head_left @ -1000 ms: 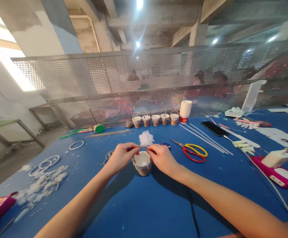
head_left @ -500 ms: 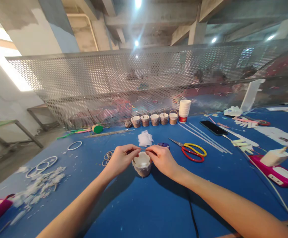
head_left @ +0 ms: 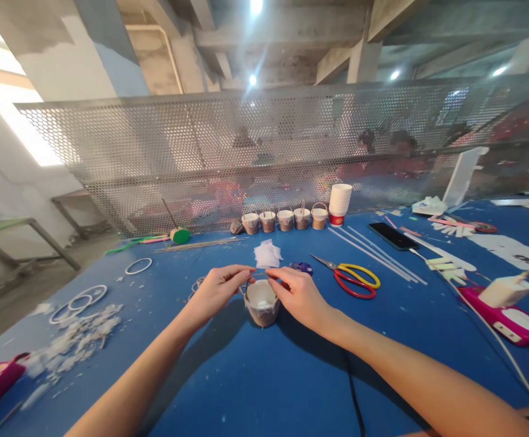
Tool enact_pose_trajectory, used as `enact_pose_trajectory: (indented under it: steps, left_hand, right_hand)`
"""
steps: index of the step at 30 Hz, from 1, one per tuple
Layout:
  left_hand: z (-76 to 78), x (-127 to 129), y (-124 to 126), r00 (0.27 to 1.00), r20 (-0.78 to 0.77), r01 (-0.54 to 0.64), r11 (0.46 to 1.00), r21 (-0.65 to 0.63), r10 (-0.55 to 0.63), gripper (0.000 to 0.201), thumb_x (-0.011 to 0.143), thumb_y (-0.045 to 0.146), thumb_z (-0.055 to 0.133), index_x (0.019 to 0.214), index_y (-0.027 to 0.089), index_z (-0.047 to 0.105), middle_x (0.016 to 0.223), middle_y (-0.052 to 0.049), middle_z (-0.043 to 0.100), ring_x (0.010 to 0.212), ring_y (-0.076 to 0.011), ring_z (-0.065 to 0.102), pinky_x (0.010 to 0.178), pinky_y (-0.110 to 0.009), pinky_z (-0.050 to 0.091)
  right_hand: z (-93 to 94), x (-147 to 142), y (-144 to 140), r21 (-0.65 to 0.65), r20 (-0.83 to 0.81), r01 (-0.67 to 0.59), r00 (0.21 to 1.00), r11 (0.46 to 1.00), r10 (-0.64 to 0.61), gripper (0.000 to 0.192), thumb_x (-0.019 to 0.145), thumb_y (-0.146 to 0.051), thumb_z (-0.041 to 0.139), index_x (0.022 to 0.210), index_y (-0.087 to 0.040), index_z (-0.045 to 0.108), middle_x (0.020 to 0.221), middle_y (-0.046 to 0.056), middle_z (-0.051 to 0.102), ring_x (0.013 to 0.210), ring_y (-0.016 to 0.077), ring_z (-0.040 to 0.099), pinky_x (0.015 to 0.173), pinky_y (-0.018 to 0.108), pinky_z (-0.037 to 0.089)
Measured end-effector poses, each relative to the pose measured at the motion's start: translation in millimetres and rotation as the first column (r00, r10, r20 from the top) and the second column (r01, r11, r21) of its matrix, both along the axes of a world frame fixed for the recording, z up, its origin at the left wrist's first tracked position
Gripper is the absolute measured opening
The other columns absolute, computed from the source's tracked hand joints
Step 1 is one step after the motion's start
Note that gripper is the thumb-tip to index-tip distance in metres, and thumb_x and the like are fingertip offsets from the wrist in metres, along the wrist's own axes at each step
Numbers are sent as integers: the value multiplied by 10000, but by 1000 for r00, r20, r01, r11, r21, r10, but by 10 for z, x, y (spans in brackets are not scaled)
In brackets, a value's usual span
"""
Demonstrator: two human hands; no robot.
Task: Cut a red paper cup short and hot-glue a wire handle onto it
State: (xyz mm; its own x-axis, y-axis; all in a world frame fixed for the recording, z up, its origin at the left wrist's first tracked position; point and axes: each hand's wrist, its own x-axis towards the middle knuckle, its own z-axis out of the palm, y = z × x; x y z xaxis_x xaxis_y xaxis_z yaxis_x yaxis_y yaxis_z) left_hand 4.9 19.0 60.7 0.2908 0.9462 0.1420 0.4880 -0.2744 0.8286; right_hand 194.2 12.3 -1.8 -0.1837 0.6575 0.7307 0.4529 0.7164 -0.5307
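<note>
A small paper-cup bucket (head_left: 263,311), white inside and wrapped in brown outside, stands upright on the blue table before me. A thin brown handle (head_left: 259,272) arches over its rim, partly hidden by my fingers. At the left side of the arch, my left hand (head_left: 221,288) is closed with thumb and fingertips on the handle. My right hand (head_left: 297,290) pinches its right end above the rim. A pile of white square sheets (head_left: 267,253) lies just behind the bucket. Coiled brown rings (head_left: 195,286) are partly covered by my left hand.
Scissors (head_left: 348,278) with red and yellow handles lie right of my hands, near a phone (head_left: 392,235). Several similar buckets (head_left: 285,221) and stacked paper cups (head_left: 339,203) line the back by a perforated metal screen (head_left: 155,145). White scraps (head_left: 82,334) and a pink power strip (head_left: 510,318) flank me.
My left hand has shifted slightly back from the rim, its fingers less curled, and more of the handle's left side shows. My right hand stays nearly in place.
</note>
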Motion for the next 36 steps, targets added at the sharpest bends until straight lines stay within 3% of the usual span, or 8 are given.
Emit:
enact_pose_trajectory:
  steps: [8,13,21,29,33,36]
  left_hand:
    - [26,-8,-23,998,-34,59,998,-21,-60,354,783,476,538,703,173,701,624,-10,648,572,-124,498,515,-224,383]
    - [-15,14,-15,998,-12,62,998,26,-61,311,783,432,542,688,175,689,660,-13,665,614,-134,529,586,-242,415]
    - [-68,47,-12,999,-23,45,996,73,-43,289,782,402,545,703,167,695,701,-34,708,667,-162,597,644,-268,461]
    - [-53,44,-34,997,-77,39,994,98,-32,319,795,420,526,713,171,708,719,-38,730,689,-177,623,650,-274,482]
    - [-13,17,-47,999,-39,26,997,67,-23,341,778,451,559,858,179,747,876,-55,771,811,-212,666,702,-285,511]
    - [9,-20,-51,999,16,-32,996,78,31,410,780,491,569,981,178,738,963,-73,768,815,-215,664,643,-278,515]
  right_hand:
    - [-12,24,11,96,70,-41,997,995,35,296,932,-133,499,1157,-193,681,972,84,741,862,182,701,795,285,562]
    - [-9,15,21,123,162,-29,987,992,8,296,940,-117,475,1136,-170,690,889,87,729,813,189,695,746,290,564]
    - [3,-8,28,133,111,21,993,991,-36,229,934,-142,512,1003,-187,726,855,72,742,757,176,699,707,267,554]
    - [33,-23,1,142,104,35,993,989,-50,193,930,-167,540,990,-188,722,865,68,751,769,176,709,732,266,557]
    - [101,1,-59,114,90,43,994,993,-54,236,927,-186,530,1116,-183,671,1005,103,734,889,201,701,818,314,557]
    - [180,45,-144,158,77,47,995,986,-60,238,940,-183,481,1110,-154,645,1018,131,710,898,206,686,788,315,558]
